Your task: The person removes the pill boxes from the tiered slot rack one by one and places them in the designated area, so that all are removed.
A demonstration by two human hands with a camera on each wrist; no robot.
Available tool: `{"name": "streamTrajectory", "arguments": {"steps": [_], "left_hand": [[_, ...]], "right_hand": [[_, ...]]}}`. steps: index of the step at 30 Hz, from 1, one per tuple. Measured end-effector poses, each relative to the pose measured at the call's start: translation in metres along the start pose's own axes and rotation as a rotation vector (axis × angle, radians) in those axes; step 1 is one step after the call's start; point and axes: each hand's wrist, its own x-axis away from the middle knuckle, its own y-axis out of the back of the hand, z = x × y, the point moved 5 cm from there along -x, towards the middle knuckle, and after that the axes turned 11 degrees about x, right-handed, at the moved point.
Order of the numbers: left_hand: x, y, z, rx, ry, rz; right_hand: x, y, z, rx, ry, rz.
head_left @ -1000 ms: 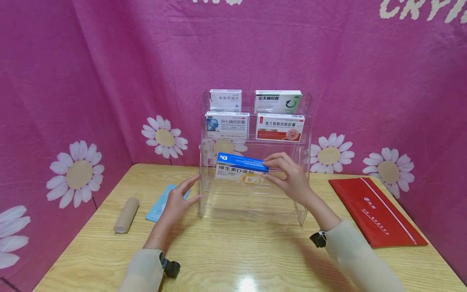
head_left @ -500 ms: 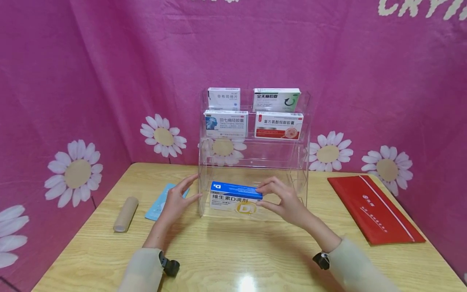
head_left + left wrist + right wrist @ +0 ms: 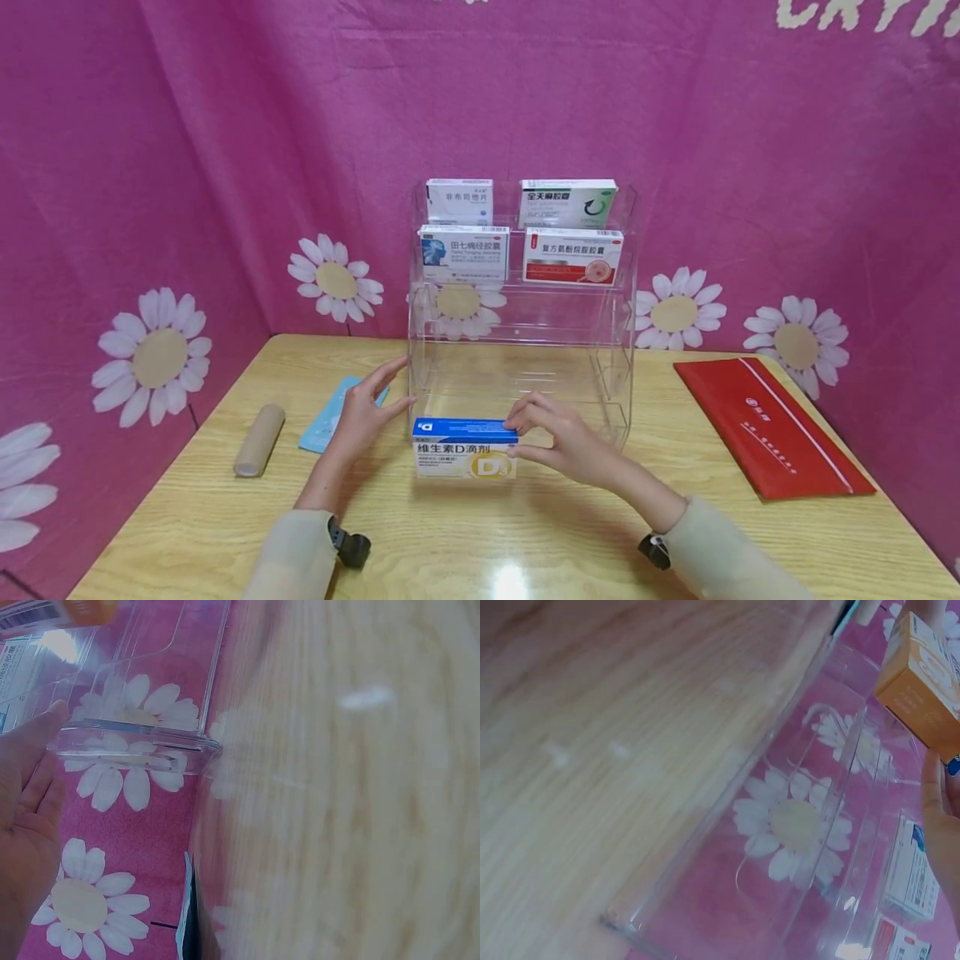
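Note:
My right hand pinches the right end of a blue-and-white vitamin D drops box between thumb and fingers. The box is held level in front of the lowest tier of a clear acrylic display rack; its orange side shows in the right wrist view. At the rack's left side panel, my left hand has its fingers extended, fingertips and thumb right at the panel's edge. Several medicine boxes stand in the upper tiers, among them a red-and-white box and a blue-and-white box.
On the wooden table, a cardboard tube and a light blue packet lie at the left. A flat red pouch lies at the right. Behind the table hangs a pink flowered cloth.
The right hand has brought the vitamin D drops box down, forward and slightly left, from mid-rack to in front of the lowest tier. The left hand has stayed at the rack's side.

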Motion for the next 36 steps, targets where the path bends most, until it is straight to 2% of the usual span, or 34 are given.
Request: {"name": "streamTrajectory", "arguments": {"steps": [5, 13, 21, 25, 36], "left_hand": [[0.0, 0.0, -0.001, 0.007, 0.008, 0.0], [-0.001, 0.0, 0.0, 0.004, 0.007, -0.005], [-0.001, 0.001, 0.0, 0.011, -0.014, -0.01], [-0.001, 0.001, 0.001, 0.012, -0.018, -0.01], [0.0, 0.001, 0.0, 0.034, -0.036, -0.006]], "right_hand": [[0.0, -0.011, 0.004, -0.002, -0.016, 0.052], [0.001, -0.026, 0.006, -0.023, -0.127, 0.173], [0.004, -0.038, -0.004, -0.188, -0.298, 0.263], [0.006, -0.043, -0.009, -0.225, -0.359, 0.289], [0.005, -0.051, -0.011, -0.275, -0.427, 0.35]]}}
